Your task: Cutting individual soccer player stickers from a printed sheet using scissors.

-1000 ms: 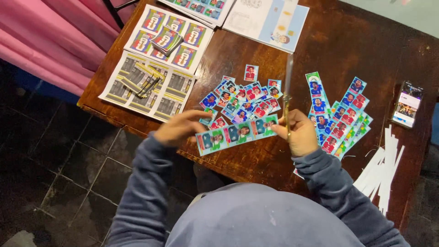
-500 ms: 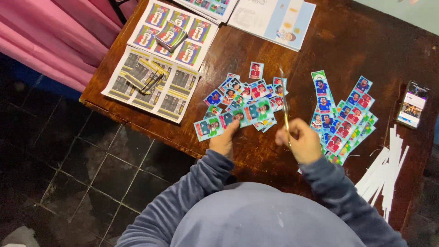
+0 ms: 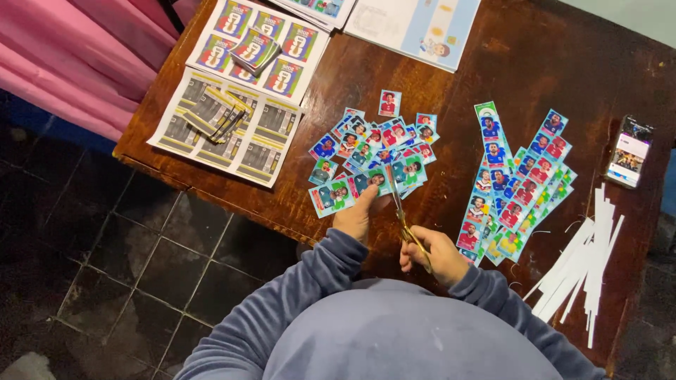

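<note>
Holding a strip of stickers [image 3: 355, 188] up over the table edge, left hand [image 3: 355, 217] pinches the strip's lower edge, thumb up against it, other fingers curled under. Right hand [image 3: 435, 255] is closed through the handles of a pair of scissors [image 3: 403, 219], blades pointing away from the body and meeting the strip just right of the left thumb; cannot tell how far the blades are parted. Loose pile of cut stickers [image 3: 380, 137] lies on the wooden table [image 3: 521, 63] just beyond the strip. Uncut sticker strips [image 3: 517, 186] sit fanned out to the right of the right hand. White paper offcuts [image 3: 588, 257] lie further right, near the table edge. A phone [image 3: 629, 151] with lit screen rests beyond those offcuts. Far beyond the left hand, to its left, lie printed sheets [image 3: 239, 105] with small stacks of folded packets on top. Open album [image 3: 415, 21] sits at the far end, well apart from both hands. Blue-grey sleeves cover both arms.
</note>
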